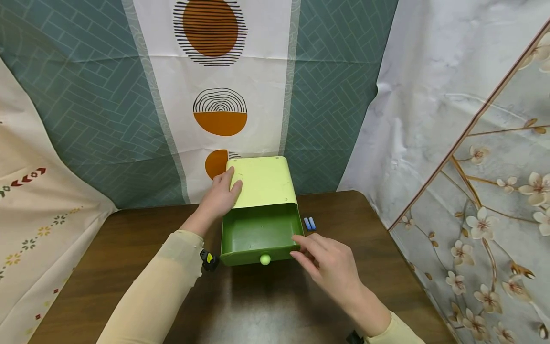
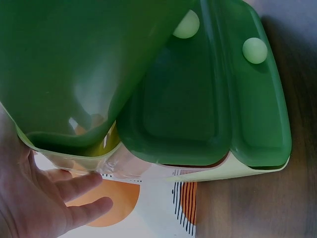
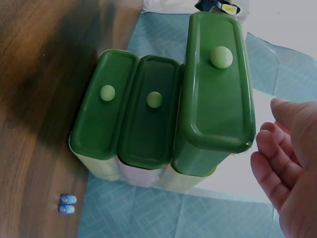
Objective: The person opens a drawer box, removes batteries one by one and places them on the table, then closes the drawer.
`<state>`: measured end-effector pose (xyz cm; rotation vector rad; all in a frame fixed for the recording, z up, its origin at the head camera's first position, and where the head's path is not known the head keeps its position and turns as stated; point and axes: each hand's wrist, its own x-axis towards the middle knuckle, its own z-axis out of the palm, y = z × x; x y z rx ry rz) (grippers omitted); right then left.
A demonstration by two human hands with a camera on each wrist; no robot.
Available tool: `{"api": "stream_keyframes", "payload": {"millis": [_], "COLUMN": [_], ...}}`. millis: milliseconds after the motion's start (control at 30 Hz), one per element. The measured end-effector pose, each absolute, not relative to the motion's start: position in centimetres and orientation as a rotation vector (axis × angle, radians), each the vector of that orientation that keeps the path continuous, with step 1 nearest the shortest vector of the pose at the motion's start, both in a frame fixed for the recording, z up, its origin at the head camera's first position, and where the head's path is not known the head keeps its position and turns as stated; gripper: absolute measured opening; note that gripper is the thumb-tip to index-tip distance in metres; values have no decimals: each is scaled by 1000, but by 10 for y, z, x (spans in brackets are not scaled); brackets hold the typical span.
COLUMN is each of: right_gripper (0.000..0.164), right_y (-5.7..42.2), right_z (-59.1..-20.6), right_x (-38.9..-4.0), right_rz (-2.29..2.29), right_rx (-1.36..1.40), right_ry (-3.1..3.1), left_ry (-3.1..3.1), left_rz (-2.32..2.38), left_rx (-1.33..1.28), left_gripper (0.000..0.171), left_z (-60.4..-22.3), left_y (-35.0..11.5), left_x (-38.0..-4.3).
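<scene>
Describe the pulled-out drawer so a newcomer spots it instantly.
On the brown table stands a pale-topped cabinet. Take its top drawer, green with a round knob. Unlike the middle drawer and bottom drawer, both pushed in, it juts well out.

Head: looks forward and down from above the near side of the bench (image 1: 142,229); the farthest, widest view, with the drawer unit (image 1: 262,181) just below its middle and the patterned wall cloth (image 1: 266,62) at 12 o'clock.
Left wrist: very near, off the unit's front left, facing the cloth, turned sideways so the bench lies at 3 o'clock; the opened drawer (image 1: 262,229) fills 10 o'clock.
Right wrist: farther off, at the front right, turned the other way, bench at 9 o'clock; all three drawer fronts (image 3: 148,124) fit.
Lower knobs (image 2: 255,50): shared by both wrist views.
Blue cylinders (image 1: 312,223): shared by head, at 5 o'clock, and right wrist, near 8 o'clock.
</scene>
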<state>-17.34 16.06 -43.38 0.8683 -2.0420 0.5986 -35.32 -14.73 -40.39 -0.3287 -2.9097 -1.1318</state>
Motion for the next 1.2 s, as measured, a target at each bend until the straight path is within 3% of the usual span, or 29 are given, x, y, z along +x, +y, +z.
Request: {"api": "stream_keyframes", "payload": {"millis": [1200], "right_gripper": [23], "right_y": [121], "right_z": [-466], "right_x": [-171], "right_rz": [461], "right_rx": [1058], "right_ry": [-1968], "left_ry": [-2911], "left_rz": [-1130], "left_rx": [-330], "left_gripper": [77], "left_z": [-404], "left_y": [-148], "left_x": [-353]}}
